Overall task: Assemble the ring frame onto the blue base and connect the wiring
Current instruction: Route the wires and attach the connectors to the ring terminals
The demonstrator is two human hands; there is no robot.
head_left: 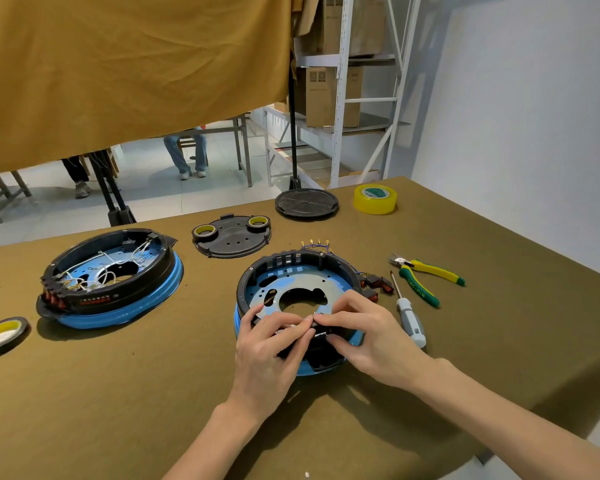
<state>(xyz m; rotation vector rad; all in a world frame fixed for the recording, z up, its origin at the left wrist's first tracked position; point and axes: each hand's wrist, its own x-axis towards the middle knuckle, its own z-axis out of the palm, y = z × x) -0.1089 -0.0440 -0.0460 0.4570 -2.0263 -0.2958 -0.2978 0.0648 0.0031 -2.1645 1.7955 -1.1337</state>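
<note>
Screwdriver [409,315] and pliers [425,278] close right of blue base [355,339].

I see the blue base [355,339] lying flat on the table near the front edge, its blue rim showing at the lower left and lower right. The black ring frame [293,259] sits on top of it, upright walls with slots along the far side. Inside, a blue-grey metal plate [293,282] with a large centre hole and several smaller cutouts. Thin blue wires [340,261] with brass ring terminals [311,241] stick up past the far rim. Black and red switches [378,282] hang just outside the right rim.
</note>
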